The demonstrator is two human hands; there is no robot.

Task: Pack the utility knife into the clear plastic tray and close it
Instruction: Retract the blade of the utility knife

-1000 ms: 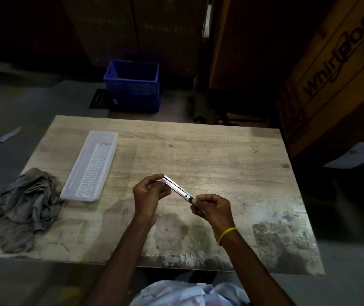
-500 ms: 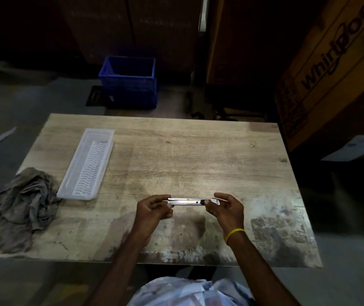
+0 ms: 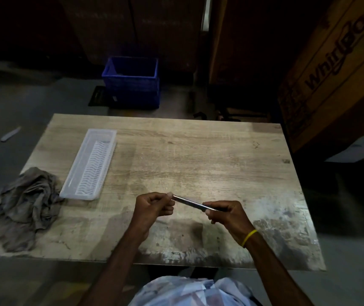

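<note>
A slim metallic utility knife [image 3: 190,203] is held above the near middle of the wooden table [image 3: 198,155], tilted so its left end is higher. My left hand [image 3: 152,206] pinches its left end with the fingertips. My right hand [image 3: 227,214], with a yellow band on the wrist, grips its right end. The clear plastic tray [image 3: 89,164], long and ribbed inside, lies flat on the table's left side, well apart from both hands. I cannot tell its lid from its base.
A crumpled grey rag [image 3: 25,206] lies at the table's left edge beside the tray. A blue crate [image 3: 132,81] stands on the floor beyond the table. A large cardboard box [image 3: 335,69] leans at the right.
The knife went from slanted to level and now slants again with its left end raised. Both hands stayed on its ends near the table's front; the tray has not moved.
</note>
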